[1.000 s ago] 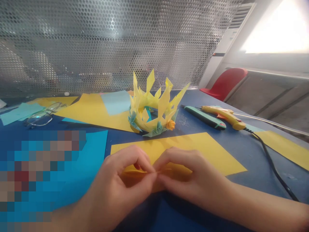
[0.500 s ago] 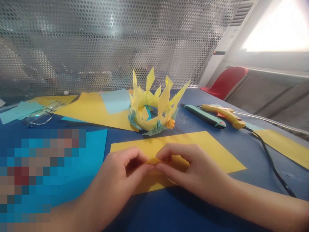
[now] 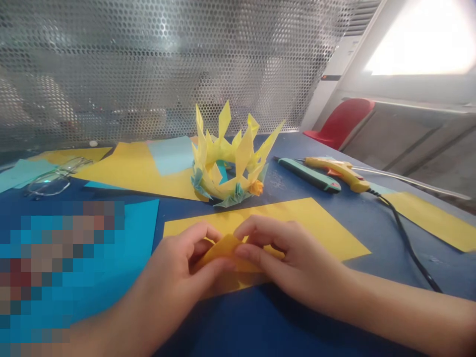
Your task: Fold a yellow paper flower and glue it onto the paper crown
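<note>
My left hand (image 3: 182, 277) and my right hand (image 3: 293, 260) meet just above a large yellow paper sheet (image 3: 320, 228) on the blue table. Both pinch a small folded yellow paper piece (image 3: 222, 248) between thumbs and fingertips, lifted slightly off the sheet. Behind them stands a spiky yellow paper crown (image 3: 228, 158) with small teal folds and an orange bit at its base.
A teal cutter (image 3: 308, 174) and a yellow glue gun (image 3: 340, 171) with a black cord (image 3: 405, 243) lie at the right. Eyeglasses (image 3: 52, 178) rest at far left. More yellow and blue sheets (image 3: 145, 171) cover the table before a perforated metal screen (image 3: 148, 64). A red chair (image 3: 342, 121) stands beyond.
The small folded piece has been lifted and turned up between my fingertips. The view has shifted slightly right.
</note>
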Motion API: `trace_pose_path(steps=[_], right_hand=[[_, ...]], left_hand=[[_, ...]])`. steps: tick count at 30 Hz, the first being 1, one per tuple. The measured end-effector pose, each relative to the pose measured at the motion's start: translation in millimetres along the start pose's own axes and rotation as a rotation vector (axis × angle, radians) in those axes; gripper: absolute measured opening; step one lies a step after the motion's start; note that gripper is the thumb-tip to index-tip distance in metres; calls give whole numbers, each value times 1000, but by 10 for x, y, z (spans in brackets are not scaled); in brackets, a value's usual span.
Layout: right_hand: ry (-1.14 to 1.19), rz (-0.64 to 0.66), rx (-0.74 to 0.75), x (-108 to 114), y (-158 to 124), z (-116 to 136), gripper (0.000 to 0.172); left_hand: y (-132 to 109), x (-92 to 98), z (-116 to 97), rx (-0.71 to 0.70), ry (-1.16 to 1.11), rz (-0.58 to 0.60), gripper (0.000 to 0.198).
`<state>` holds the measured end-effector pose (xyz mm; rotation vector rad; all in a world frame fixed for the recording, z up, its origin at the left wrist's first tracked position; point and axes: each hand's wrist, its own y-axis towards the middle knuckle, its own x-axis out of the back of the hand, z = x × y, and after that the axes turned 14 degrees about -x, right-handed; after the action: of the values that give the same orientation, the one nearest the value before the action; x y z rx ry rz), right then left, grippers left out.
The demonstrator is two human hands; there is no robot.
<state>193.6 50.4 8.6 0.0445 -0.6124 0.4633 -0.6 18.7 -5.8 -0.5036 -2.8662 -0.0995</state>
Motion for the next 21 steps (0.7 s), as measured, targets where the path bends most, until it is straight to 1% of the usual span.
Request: trace_pose_path(steps=[3,5,8,11,13,14,16,19,21], right_hand=[[-2,-6,31,10,2,-10,11],[-26,-25,80,17,-2,-29,14],[-66,-24,228,27,-23,-67,16],[-123,2,407,32,-51,-90,14],[-140,21,464,36,-59,-89,15],[-128,36,461,38,-57,-86,17],[-78,78,382,44,-43,-80,20],[-14,108,235,49,-10,-86,23],[6,103,200,44,5,-100,23]], left_hand=[[16,-3,-6,-6,97,14,24],[15,-11,-9,-15,151,24,27],[-10,-20,-10,-50,183,69,29],[-39,-16,-11,-81,175,151,33],[-44,-9,-10,-94,195,207,34],[-39,-6,-10,-89,198,228,33],[-21,-5,-9,-57,169,249,29],[20,-14,-13,-16,120,223,27],[46,-19,-17,-2,109,209,27]])
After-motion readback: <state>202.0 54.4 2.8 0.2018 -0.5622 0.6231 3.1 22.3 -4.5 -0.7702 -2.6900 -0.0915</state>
